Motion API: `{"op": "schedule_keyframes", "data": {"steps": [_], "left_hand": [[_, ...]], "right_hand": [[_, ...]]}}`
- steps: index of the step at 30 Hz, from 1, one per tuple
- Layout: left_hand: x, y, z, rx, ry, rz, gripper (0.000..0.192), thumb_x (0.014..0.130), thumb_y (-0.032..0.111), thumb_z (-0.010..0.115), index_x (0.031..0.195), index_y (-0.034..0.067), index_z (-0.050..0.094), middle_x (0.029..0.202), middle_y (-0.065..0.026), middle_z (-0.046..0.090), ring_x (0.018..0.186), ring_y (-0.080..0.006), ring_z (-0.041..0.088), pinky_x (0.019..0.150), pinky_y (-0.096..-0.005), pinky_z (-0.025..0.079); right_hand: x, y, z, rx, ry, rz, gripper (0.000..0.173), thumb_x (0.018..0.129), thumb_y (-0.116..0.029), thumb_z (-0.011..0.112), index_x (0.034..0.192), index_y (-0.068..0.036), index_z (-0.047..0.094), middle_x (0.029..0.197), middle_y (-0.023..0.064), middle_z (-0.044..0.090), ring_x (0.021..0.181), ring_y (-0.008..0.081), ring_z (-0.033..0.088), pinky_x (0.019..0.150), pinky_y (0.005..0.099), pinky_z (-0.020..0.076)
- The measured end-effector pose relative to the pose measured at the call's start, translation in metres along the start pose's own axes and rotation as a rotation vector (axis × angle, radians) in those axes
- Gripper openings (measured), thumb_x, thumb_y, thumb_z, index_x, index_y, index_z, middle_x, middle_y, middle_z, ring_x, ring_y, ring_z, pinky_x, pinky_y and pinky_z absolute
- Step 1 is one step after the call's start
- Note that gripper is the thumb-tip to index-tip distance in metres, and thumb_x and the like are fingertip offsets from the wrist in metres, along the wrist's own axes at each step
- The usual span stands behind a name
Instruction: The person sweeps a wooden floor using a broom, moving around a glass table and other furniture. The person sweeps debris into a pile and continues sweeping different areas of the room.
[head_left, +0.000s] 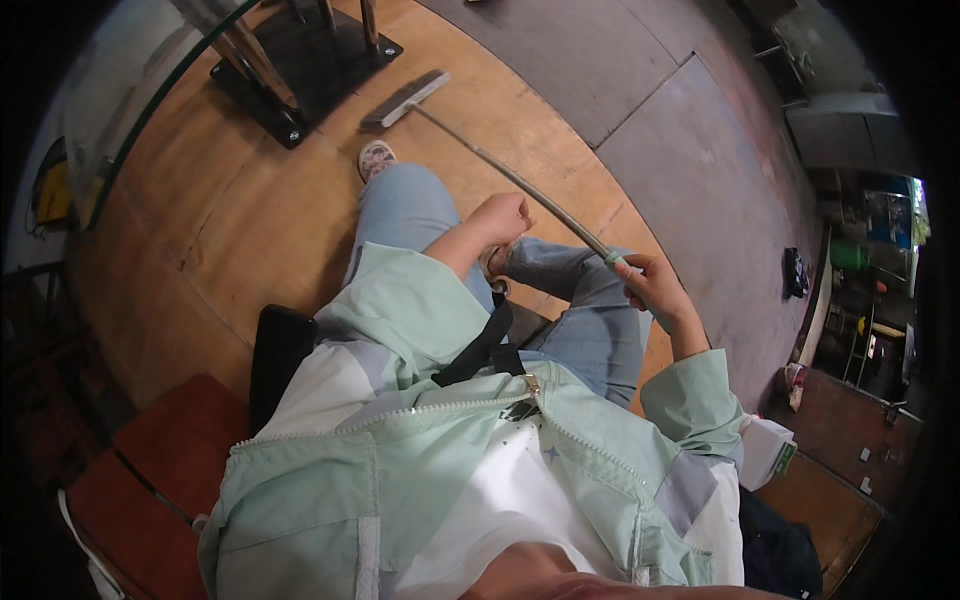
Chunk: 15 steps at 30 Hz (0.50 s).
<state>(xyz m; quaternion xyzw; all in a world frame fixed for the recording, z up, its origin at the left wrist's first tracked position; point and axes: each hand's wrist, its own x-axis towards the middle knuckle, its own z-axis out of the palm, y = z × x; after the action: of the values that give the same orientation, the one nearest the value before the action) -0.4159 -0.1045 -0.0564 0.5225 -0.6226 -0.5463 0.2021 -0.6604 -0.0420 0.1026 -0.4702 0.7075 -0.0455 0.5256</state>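
Observation:
In my right hand (654, 286) is the pale-green grip end of a push broom's metal handle (536, 193), with the thumb lying along it. The handle slants forward and left to the broom head (411, 100), a white bar with dark bristles that rests on the wood-toned floor. My left hand (501, 217) is curled over my thighs, apart from the handle, and I see nothing held in it. Its inner fingers are partly hidden. Beyond my bent knee, one patterned shoe (376, 160) is near the broom head.
A glass table top (142, 97) on metal legs and a black base plate (330, 67) stands ahead on the left. Grey flooring (675, 150) begins on the right. Reddish-brown panels (180, 435) lie behind on the left, a white container (763, 450) on the right.

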Motion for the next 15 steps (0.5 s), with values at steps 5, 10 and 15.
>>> {"op": "schedule_keyframes", "data": {"steps": [5,10,15], "left_hand": [[-0.005,0.004,-0.006,0.037,0.006,0.010,0.022,0.074,0.022,0.066,0.084,0.003,0.059,0.082,-0.0172,0.063,0.079,-0.0302,0.061,0.069,-0.0361,0.047],[-0.006,0.007,-0.010,0.121,0.013,-0.049,0.023,0.074,0.023,0.066,0.083,0.003,0.058,0.082,-0.0175,0.062,0.080,-0.0304,0.060,0.069,-0.0366,0.047],[0.000,0.001,-0.001,0.014,-0.009,0.010,0.024,0.073,0.024,0.067,0.083,0.004,0.058,0.083,-0.0178,0.062,0.081,-0.0306,0.060,0.069,-0.0369,0.047]], "right_hand": [[0.012,-0.023,0.002,-0.097,-0.155,-0.087,0.036,0.086,-0.030,0.059,0.104,0.001,0.058,0.059,0.0015,0.050,0.046,0.0081,0.045,0.041,0.0230,0.0362],[0.036,-0.052,0.000,-0.321,-0.159,-0.140,0.036,0.084,-0.032,0.061,0.102,0.000,0.061,0.060,0.0032,0.055,0.047,0.0089,0.049,0.043,0.0231,0.0395],[0.062,-0.062,-0.002,-0.401,-0.102,-0.168,0.037,0.083,-0.034,0.062,0.098,-0.001,0.063,0.060,0.0044,0.058,0.047,0.0100,0.051,0.043,0.0247,0.0414]]}}
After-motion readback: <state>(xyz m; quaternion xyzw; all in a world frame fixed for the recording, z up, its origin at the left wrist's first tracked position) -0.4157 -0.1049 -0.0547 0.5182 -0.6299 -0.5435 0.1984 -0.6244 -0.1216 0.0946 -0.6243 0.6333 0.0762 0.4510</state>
